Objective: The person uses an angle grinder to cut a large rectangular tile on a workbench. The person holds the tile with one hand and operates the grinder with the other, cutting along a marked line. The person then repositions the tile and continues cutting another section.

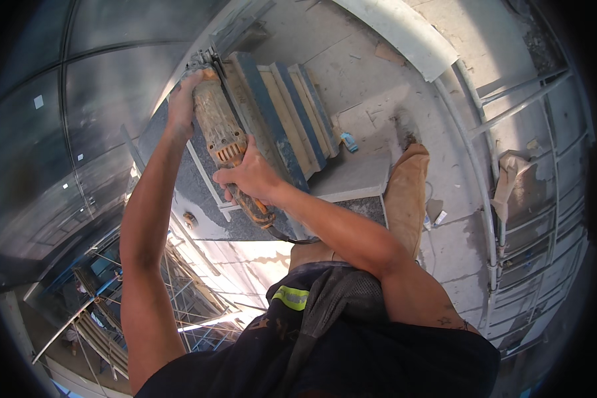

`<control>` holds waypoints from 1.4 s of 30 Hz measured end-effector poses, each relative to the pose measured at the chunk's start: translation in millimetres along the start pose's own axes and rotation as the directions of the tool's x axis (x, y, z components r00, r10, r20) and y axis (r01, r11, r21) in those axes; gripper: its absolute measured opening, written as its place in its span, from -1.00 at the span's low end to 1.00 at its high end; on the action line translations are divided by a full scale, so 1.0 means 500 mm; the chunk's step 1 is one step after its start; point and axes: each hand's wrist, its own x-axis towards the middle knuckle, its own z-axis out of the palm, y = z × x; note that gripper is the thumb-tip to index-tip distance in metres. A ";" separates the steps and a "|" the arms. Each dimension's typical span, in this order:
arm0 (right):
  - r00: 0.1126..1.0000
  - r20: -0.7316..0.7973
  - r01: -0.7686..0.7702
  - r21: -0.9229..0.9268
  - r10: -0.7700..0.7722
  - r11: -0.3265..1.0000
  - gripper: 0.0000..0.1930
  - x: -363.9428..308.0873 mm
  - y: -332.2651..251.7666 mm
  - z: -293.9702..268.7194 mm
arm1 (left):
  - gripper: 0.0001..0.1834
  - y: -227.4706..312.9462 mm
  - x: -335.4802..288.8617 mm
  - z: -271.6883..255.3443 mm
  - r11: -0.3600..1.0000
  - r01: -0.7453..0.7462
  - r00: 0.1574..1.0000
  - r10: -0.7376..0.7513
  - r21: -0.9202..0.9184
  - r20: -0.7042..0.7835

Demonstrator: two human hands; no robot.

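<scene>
The power tool (219,119), long-bodied and coated in pale dust, lay slantwise in the upper middle of the frame, its head toward the top and its rear handle (260,213) pointing down toward the centre. Both hands were on it. The left hand (184,99) had its grip around the head end, though most of its fingers were hidden behind the casing. The right hand (252,174) held its grip closed where the body narrowed into the handle, just below the orange vent slots (229,154), thumb across the near side.

It looked heavy, with much of the weight probably toward the head, so a hold at each end seemed the sound choice. The casing appeared hard and stiff, with no give to expect; the film of dust could have made it somewhat slippery for bare skin. A thin dark edge (231,99) ran along its right side, perhaps a disc or guard seen edge-on, and fingers would have been best kept clear of it. The cord (285,237) left the bottom of the handle, looked flexible, and was likely to drag a little; it was no place to take hold. Blue-edged boards (266,99) stood just right of the tool, leaving little room on that side.
</scene>
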 end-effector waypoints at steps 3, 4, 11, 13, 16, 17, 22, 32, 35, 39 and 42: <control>1.000 0.014 -0.005 0.025 0.005 1.000 -0.20 0.008 -0.006 -0.003 | -0.23 -0.003 0.013 -0.003 1.000 0.006 1.000 -0.006 0.015 -0.025; 1.000 0.021 -0.003 0.040 0.003 0.999 -0.20 0.010 -0.005 -0.005 | -0.23 -0.003 0.015 -0.003 1.000 0.008 1.000 -0.007 0.020 -0.029; 1.000 -0.006 -0.016 0.004 0.016 1.000 -0.21 -0.012 -0.007 0.008 | -0.28 -0.007 0.001 -0.007 1.000 0.001 1.000 -0.001 -0.006 0.021; 1.000 0.003 -0.020 0.021 0.019 1.000 -0.23 -0.015 0.000 0.009 | -0.30 -0.008 -0.007 -0.006 1.000 0.006 1.000 -0.005 -0.017 0.020; 1.000 0.002 -0.018 0.025 0.018 1.000 -0.25 -0.026 0.003 0.010 | -0.31 -0.006 -0.026 0.002 0.998 0.001 0.998 0.003 -0.056 0.061; 1.000 0.002 -0.017 0.023 0.017 1.000 -0.25 -0.030 0.002 0.011 | -0.31 -0.006 -0.030 0.002 0.999 -0.003 0.999 0.006 -0.050 0.051; 1.000 0.005 -0.020 0.057 0.020 0.998 -0.25 -0.044 0.014 0.012 | -0.29 -0.006 -0.045 0.002 1.000 0.003 0.998 -0.002 -0.015 0.060; 0.999 -0.009 -0.052 0.031 0.052 0.998 -0.21 -0.063 0.035 0.009 | -0.21 -0.036 -0.058 0.002 1.000 0.012 0.999 -0.011 -0.018 0.047; 0.998 -0.031 -0.053 0.007 0.054 0.999 -0.18 -0.065 0.052 0.008 | -0.17 -0.057 -0.043 -0.010 1.000 0.007 0.999 -0.006 -0.020 0.045; 0.995 -0.095 0.020 -0.072 -0.027 0.997 -0.15 -0.066 0.041 0.005 | -0.16 -0.062 -0.024 0.005 0.999 -0.033 0.996 0.034 -0.013 0.081; 0.990 -0.132 0.031 -0.064 -0.040 0.997 -0.14 -0.079 0.004 0.003 | -0.20 -0.030 -0.009 0.038 0.997 -0.064 0.995 0.061 0.036 0.078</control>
